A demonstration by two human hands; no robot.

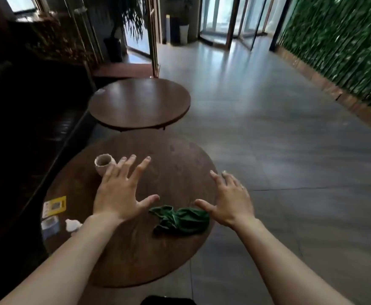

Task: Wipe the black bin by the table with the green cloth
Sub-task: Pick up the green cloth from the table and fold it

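Task barely begun: green cloth [181, 220] lies crumpled on bench [180, 164], unheld; left hand [118, 194] and right hand [233, 201] spread, empty; dark shape at the bottom edge, possibly the bin [167, 301], unwiped.

i'm holding both bare forearms stretched forward, palms facing down. my left hand [119, 195] is spreading its fingers wide, thumb angled inward. my right hand [229, 200] is doing likewise, empty, fingers splayed, thumb pointing toward the left.
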